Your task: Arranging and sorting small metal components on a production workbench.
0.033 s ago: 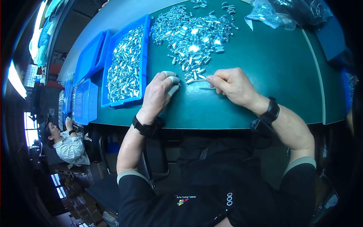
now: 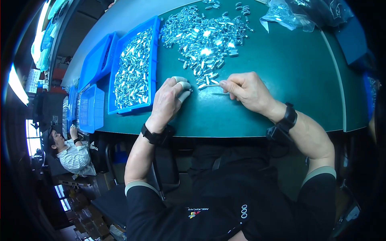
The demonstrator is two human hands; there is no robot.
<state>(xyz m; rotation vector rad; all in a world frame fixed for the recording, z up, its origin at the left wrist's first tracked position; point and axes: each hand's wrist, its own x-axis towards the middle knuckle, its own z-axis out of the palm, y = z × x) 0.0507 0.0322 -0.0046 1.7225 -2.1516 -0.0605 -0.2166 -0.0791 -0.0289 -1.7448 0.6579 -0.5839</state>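
My left hand is closed beside the blue tray, with pale finger cots on its thumb and fingers. Between these fingertips sits a small shiny metal piece, mostly hidden. My right hand grips what look like thin metal tweezers, two slim prongs showing past the fingers. One prong reaches left to the near end of a pile of small silvery metal pieces. This pile spreads over the green tabletop, thickest toward the far side.
Left of my left hand stands a blue tray full of similar metal pieces. Beyond it are another blue tray and a blue basket. Clear plastic bags lie at the far right. A person sits at the left.
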